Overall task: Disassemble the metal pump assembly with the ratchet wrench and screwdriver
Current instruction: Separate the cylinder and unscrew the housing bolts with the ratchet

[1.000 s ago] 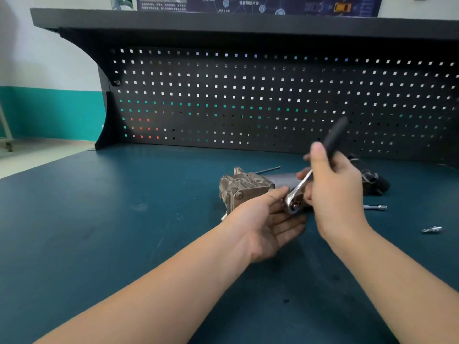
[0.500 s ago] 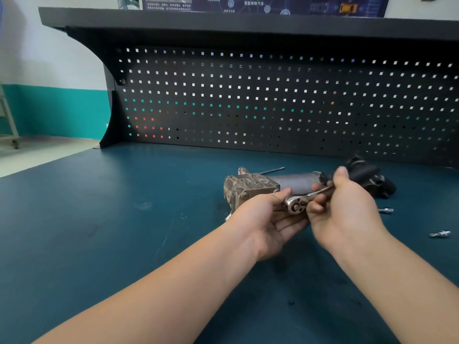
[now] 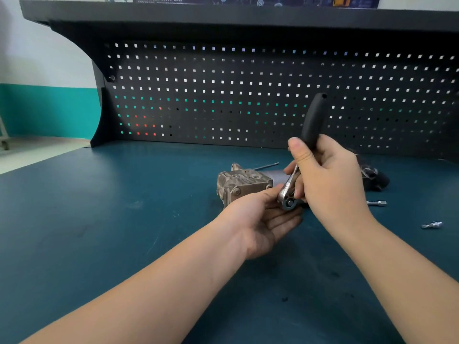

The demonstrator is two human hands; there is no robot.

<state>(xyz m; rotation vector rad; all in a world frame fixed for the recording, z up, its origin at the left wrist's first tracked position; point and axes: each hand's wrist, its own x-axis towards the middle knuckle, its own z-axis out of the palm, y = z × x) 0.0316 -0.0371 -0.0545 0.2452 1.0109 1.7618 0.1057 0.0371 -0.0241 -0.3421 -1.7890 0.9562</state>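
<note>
A: Pump assembly (image 3: pixel 244 184) on the blue surface (image 3: pixel 99 219), left of centre. Left grip (image 3: pixel 260 219)?
B: Released, palm up, fingers straight under the ratchet wrench (image 3: pixel 289 194) head, just right of the pump.
A: Right grip (image 3: pixel 330 184)?
B: Clenched round the wrench's black handle.
A: Change?
B: Handle swung from lying low to pointing up at the pegboard (image 3: pixel 248 95). Loose bits (image 3: pixel 432 225) far right.
</note>
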